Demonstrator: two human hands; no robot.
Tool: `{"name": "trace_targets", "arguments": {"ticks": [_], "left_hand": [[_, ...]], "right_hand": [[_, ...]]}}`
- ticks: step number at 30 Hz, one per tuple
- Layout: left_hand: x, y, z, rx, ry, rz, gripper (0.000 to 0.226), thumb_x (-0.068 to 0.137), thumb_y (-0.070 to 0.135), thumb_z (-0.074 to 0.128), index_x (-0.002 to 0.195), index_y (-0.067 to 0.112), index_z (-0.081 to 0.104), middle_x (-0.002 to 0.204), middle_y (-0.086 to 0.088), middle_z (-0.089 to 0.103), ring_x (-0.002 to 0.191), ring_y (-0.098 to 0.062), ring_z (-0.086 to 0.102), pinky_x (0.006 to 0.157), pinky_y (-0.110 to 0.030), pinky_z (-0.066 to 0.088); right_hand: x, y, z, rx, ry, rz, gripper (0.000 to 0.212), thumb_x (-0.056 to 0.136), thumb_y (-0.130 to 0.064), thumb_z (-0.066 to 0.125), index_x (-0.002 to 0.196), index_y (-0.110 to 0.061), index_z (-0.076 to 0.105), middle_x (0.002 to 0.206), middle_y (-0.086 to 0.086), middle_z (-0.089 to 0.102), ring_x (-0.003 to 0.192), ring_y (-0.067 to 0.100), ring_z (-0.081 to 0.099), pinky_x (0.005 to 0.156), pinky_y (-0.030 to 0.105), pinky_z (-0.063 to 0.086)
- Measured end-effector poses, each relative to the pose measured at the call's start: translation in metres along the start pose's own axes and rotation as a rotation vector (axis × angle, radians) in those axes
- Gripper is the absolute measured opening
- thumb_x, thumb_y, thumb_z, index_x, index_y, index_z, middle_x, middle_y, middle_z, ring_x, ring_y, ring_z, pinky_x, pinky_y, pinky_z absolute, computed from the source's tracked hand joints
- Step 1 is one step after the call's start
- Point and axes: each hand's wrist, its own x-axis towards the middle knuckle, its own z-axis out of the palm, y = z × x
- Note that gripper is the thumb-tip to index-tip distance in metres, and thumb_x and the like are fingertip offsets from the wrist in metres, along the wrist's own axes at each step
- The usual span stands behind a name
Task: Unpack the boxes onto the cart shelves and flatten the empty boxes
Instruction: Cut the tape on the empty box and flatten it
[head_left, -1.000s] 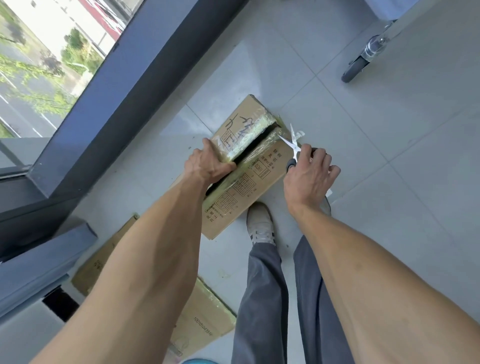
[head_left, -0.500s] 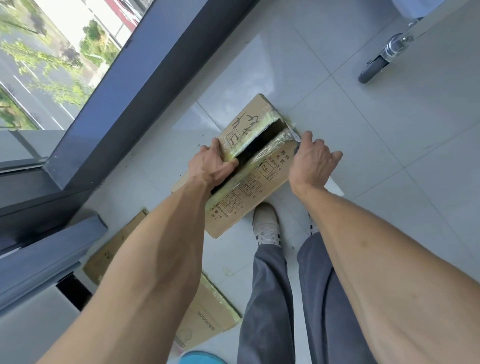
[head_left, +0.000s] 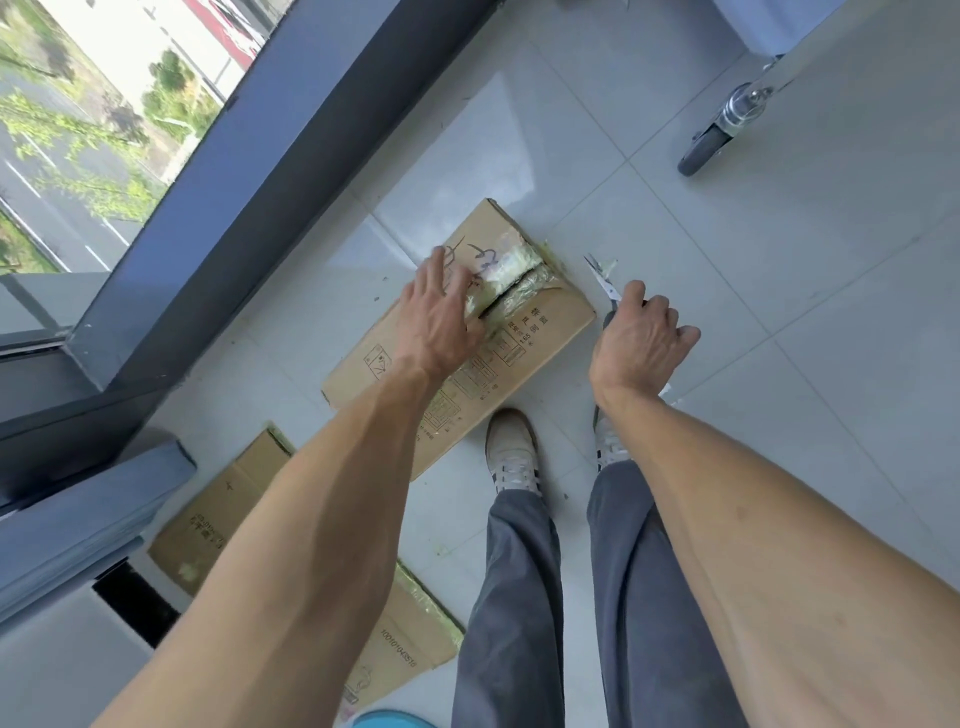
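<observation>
A brown cardboard box (head_left: 540, 338) lies collapsed flat on the grey tile floor, its taped top seam split down the middle. My left hand (head_left: 441, 322) presses flat on the box, fingers spread over the left flap. To the right of the box my right hand (head_left: 641, 343) grips a pair of scissors (head_left: 602, 280), whose blades point up and away, clear of the cardboard.
Flattened cardboard (head_left: 218, 514) lies on the floor at lower left, another flat piece (head_left: 405, 654) beside my legs. A cart caster (head_left: 709, 148) stands at upper right. A dark window frame (head_left: 249, 171) runs along the left. My shoes (head_left: 511, 452) stand just below the box.
The box has gone from standing with its flaps gaping to lying flat on the floor. My left hand moved from gripping the flap edge to pressing on top; my right hand came off the box.
</observation>
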Motion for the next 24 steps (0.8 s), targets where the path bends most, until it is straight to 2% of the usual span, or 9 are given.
{"name": "trace_targets", "arguments": {"ticks": [2, 4, 6, 9, 10, 13, 14, 18, 24], "left_hand": [[0.002, 0.026, 0.006, 0.081, 0.006, 0.094, 0.043, 0.088, 0.030, 0.057, 0.128, 0.019, 0.046, 0.163, -0.020, 0.013, 0.149, -0.036, 0.017, 0.119, -0.051, 0.020], [0.005, 0.040, 0.008, 0.091, -0.037, 0.042, 0.055, 0.081, 0.019, 0.061, 0.132, 0.017, 0.042, 0.163, -0.023, 0.008, 0.151, -0.037, 0.012, 0.120, -0.051, 0.019], [0.008, 0.052, 0.006, 0.048, -0.016, 0.017, 0.049, 0.083, 0.020, 0.060, 0.129, 0.017, 0.046, 0.162, -0.025, 0.011, 0.150, -0.038, 0.014, 0.118, -0.052, 0.019], [0.011, 0.073, 0.010, 0.127, 0.031, 0.191, 0.033, 0.085, 0.026, 0.058, 0.116, 0.017, 0.062, 0.161, -0.019, 0.020, 0.146, -0.033, 0.023, 0.113, -0.050, 0.023], [0.012, 0.080, 0.011, 0.116, 0.023, 0.140, 0.032, 0.086, 0.029, 0.057, 0.114, 0.017, 0.064, 0.162, -0.018, 0.016, 0.148, -0.033, 0.018, 0.115, -0.051, 0.021], [0.016, 0.091, 0.016, -0.015, 0.013, -0.225, 0.035, 0.093, 0.041, 0.047, 0.112, 0.014, 0.059, 0.164, -0.023, 0.000, 0.152, -0.037, 0.001, 0.115, -0.058, 0.017], [0.019, 0.095, 0.016, -0.054, -0.013, -0.278, 0.038, 0.092, 0.044, 0.045, 0.111, 0.012, 0.057, 0.164, -0.023, -0.002, 0.152, -0.037, 0.000, 0.114, -0.058, 0.019], [0.023, 0.108, 0.012, -0.200, -0.021, -0.333, 0.032, 0.088, 0.035, 0.048, 0.098, 0.006, 0.057, 0.164, -0.022, 0.003, 0.152, -0.035, 0.004, 0.117, -0.053, 0.021], [0.023, 0.100, 0.002, -0.281, 0.011, -0.327, 0.019, 0.084, 0.029, 0.050, 0.084, 0.011, 0.050, 0.162, -0.024, 0.014, 0.147, -0.037, 0.023, 0.115, -0.050, 0.024]], "right_hand": [[0.002, 0.008, -0.002, 0.013, -0.021, 0.011, 0.043, 0.084, 0.010, 0.045, 0.122, -0.011, 0.049, 0.098, 0.015, 0.056, 0.087, 0.030, 0.049, 0.083, 0.041, 0.030], [0.005, 0.012, -0.004, 0.021, -0.029, -0.010, 0.042, 0.086, 0.009, 0.044, 0.122, -0.012, 0.049, 0.098, 0.014, 0.056, 0.085, 0.029, 0.048, 0.082, 0.040, 0.030], [0.009, 0.020, -0.006, 0.013, -0.031, -0.051, 0.042, 0.085, 0.010, 0.044, 0.121, -0.012, 0.049, 0.098, 0.013, 0.057, 0.081, 0.027, 0.044, 0.082, 0.040, 0.030], [0.019, 0.030, -0.011, -0.027, -0.021, -0.183, 0.041, 0.086, 0.010, 0.043, 0.121, -0.012, 0.049, 0.100, 0.013, 0.057, 0.088, 0.029, 0.048, 0.088, 0.041, 0.031], [0.022, 0.034, -0.013, -0.039, -0.037, -0.224, 0.041, 0.087, 0.008, 0.043, 0.122, -0.013, 0.048, 0.103, 0.013, 0.057, 0.094, 0.030, 0.050, 0.091, 0.042, 0.031], [0.027, 0.034, -0.015, -0.107, -0.022, -0.342, 0.045, 0.086, 0.005, 0.050, 0.127, -0.013, 0.046, 0.113, 0.013, 0.053, 0.106, 0.031, 0.047, 0.096, 0.043, 0.030], [0.027, 0.032, -0.016, -0.133, -0.032, -0.369, 0.047, 0.084, 0.004, 0.051, 0.128, -0.014, 0.045, 0.115, 0.014, 0.052, 0.109, 0.031, 0.046, 0.097, 0.043, 0.030], [0.027, 0.029, -0.017, -0.138, -0.038, -0.427, 0.051, 0.080, 0.007, 0.050, 0.126, -0.013, 0.046, 0.116, 0.014, 0.051, 0.111, 0.031, 0.045, 0.098, 0.043, 0.030], [0.027, 0.020, -0.021, -0.134, -0.017, -0.526, 0.054, 0.074, 0.009, 0.052, 0.122, -0.014, 0.049, 0.109, 0.010, 0.053, 0.106, 0.028, 0.045, 0.096, 0.042, 0.030]]}}
